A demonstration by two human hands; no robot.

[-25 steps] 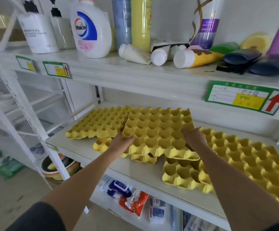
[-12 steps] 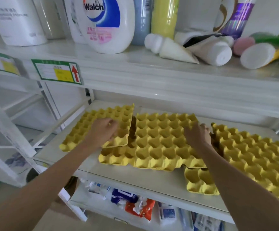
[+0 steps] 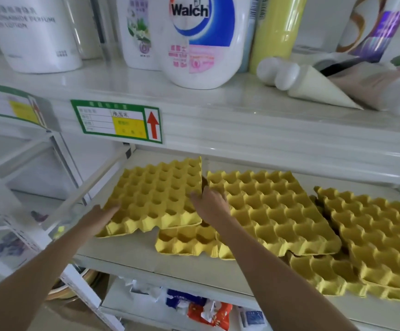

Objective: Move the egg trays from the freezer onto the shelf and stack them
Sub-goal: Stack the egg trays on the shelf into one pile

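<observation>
Several yellow egg trays lie on the middle shelf (image 3: 127, 254). The left tray (image 3: 156, 197) is tilted, its far edge raised. My left hand (image 3: 103, 215) grips its front left corner and my right hand (image 3: 209, 205) grips its right edge. A middle tray (image 3: 273, 211) lies to the right, overlapping a lower tray (image 3: 187, 242) whose front edge sticks out. Further right, more trays (image 3: 380, 237) lie overlapped toward the shelf's right end.
The upper shelf holds a white Walch bottle (image 3: 201, 39), other bottles and lying tubes (image 3: 313, 84). A green label (image 3: 116, 121) is fixed to the upper shelf's front edge. Packets (image 3: 208, 309) lie on the lower shelf. White rack posts stand at left.
My right hand has left the middle tray and moved left to the left tray's right edge. My left hand has slid to its front left corner. The camera has come closer.
</observation>
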